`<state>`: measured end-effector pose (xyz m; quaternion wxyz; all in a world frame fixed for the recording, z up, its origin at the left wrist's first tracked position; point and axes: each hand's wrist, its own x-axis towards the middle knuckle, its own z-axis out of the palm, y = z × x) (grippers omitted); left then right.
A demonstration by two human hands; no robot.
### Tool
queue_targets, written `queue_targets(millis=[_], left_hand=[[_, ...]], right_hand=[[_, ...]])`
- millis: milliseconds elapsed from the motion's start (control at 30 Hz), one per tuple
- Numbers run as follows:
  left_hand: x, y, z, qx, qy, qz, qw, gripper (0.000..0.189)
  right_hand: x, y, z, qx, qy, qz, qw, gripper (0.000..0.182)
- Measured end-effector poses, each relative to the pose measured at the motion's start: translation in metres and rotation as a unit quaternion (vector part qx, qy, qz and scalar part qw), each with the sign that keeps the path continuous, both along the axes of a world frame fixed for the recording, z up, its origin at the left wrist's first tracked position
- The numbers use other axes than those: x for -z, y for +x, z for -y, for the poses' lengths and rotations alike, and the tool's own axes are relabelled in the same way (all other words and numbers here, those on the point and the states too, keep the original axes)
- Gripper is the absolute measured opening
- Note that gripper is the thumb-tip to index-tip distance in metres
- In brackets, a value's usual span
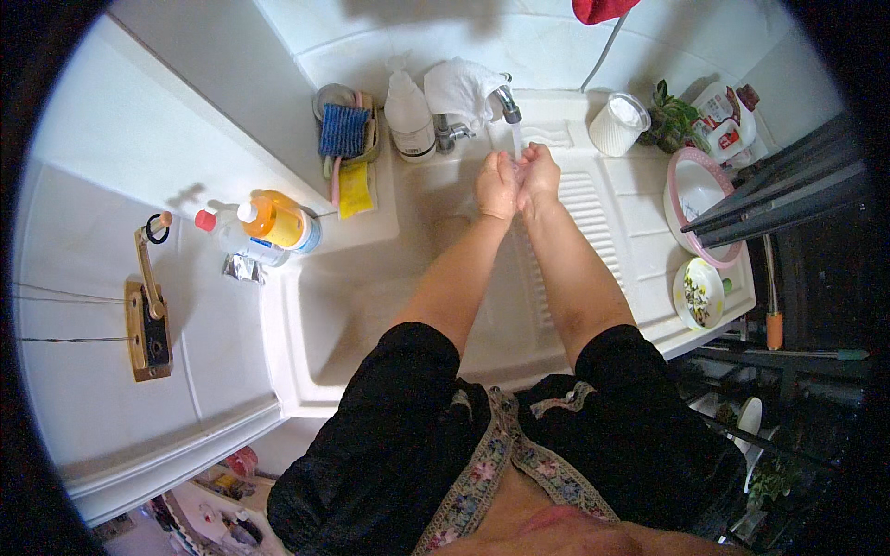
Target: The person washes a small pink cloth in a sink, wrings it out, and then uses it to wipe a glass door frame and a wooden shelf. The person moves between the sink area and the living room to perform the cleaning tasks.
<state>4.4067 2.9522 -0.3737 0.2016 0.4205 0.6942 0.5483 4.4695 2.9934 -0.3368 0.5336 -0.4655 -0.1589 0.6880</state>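
Note:
Water (516,141) runs from the chrome faucet (510,108) onto my two hands. My left hand (495,184) and my right hand (541,172) are cupped side by side under the stream, inner edges touching, fingers curled up. Neither holds an object; the palms are partly hidden. Both are above the far side of a white laundry sink (389,299), near its ridged washboard (580,226). A white cloth (459,90) is draped over the faucet's body, left of the spout. Beneath the cloth is a metal tap valve (455,133).
Left of the faucet stand a pump bottle (410,118), a blue scrubber (344,131) and a yellow sponge (356,189). Several bottles (278,226) crowd the left ledge. On the right are a white tub (617,128), a plant (671,121), a pink-rimmed basin (674,201) and a bowl (680,295).

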Motion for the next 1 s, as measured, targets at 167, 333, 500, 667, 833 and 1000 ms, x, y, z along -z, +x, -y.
queue_targets(millis=[167, 333, 500, 667, 833, 1000], left_hand=[[0.002, -0.038, 0.005, 0.081, 0.059, 0.361, 0.927, 0.042], [-0.013, -0.05, 0.027, 0.148, -0.059, 0.309, 0.938, 0.03], [0.004, -0.072, 0.03, 0.126, -0.087, 0.177, 0.972, 0.034], [-0.01, -0.063, 0.01, 0.206, 0.081, 0.095, 0.971, 0.03], [-0.052, -0.071, 0.007, 0.312, -0.108, 0.078, 0.941, 0.025], [-0.06, -0.061, -0.002, 0.205, -0.036, 0.148, 0.967, 0.02]], right_hand=[[-0.023, -0.008, 0.003, -0.223, 0.138, 0.074, 0.962, 0.034], [-0.025, 0.029, -0.013, -0.281, 0.436, 0.44, 0.733, 0.049], [-0.053, 0.036, -0.012, -0.325, 0.345, 0.577, 0.665, 0.044], [-0.058, 0.037, -0.015, -0.425, 0.313, 0.363, 0.768, 0.026], [-0.062, 0.066, -0.025, -0.398, 0.318, 0.358, 0.783, 0.018], [-0.047, 0.078, -0.026, -0.451, 0.316, 0.353, 0.757, 0.015]])
